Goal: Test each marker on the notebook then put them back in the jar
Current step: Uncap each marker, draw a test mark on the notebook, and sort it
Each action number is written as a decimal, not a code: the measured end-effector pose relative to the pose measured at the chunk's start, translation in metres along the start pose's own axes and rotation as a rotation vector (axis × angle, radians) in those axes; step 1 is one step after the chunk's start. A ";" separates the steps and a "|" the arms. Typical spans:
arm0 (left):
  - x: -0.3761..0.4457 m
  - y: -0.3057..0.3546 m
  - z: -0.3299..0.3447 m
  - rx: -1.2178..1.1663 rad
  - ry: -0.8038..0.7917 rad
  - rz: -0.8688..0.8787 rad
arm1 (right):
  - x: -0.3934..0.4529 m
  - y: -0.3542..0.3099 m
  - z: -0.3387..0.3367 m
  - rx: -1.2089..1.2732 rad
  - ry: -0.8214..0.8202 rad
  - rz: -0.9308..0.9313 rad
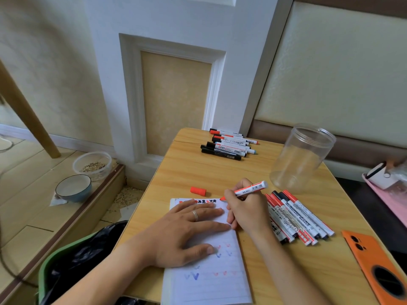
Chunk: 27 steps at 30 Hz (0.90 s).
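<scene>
head view: right hand point(246, 213) fingers pinch red marker point(251, 188), left hand point(187, 232) fingers spread hiding notebook point(211, 280) top.

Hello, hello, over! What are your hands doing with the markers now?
Left hand flat on notebook. Right hand holds uncapped red marker, tip at the page top. Red cap on table. Jar empty.

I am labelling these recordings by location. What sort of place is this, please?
Probably a room in a home, not an office. A small wooden table stands against a panelled wall beside a padded headboard or bench back, and pet-style bowls sit on the floor.
</scene>
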State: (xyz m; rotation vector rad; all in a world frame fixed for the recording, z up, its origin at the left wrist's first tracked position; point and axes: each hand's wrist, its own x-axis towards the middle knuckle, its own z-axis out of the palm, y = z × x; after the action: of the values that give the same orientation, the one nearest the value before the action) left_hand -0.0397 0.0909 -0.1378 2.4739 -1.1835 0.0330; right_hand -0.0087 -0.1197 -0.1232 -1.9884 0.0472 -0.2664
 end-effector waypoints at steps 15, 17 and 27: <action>0.002 0.000 0.000 -0.002 0.024 0.008 | 0.002 -0.001 0.003 -0.015 -0.029 0.008; 0.002 0.000 0.000 -0.007 0.025 0.008 | 0.002 -0.002 0.004 -0.023 -0.033 0.012; 0.003 0.000 0.000 -0.013 0.027 0.001 | 0.001 -0.005 0.003 -0.046 -0.005 0.032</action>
State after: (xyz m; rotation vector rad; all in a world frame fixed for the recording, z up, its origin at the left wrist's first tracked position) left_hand -0.0379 0.0892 -0.1374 2.4539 -1.1708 0.0585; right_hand -0.0074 -0.1154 -0.1201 -2.0326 0.0822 -0.2415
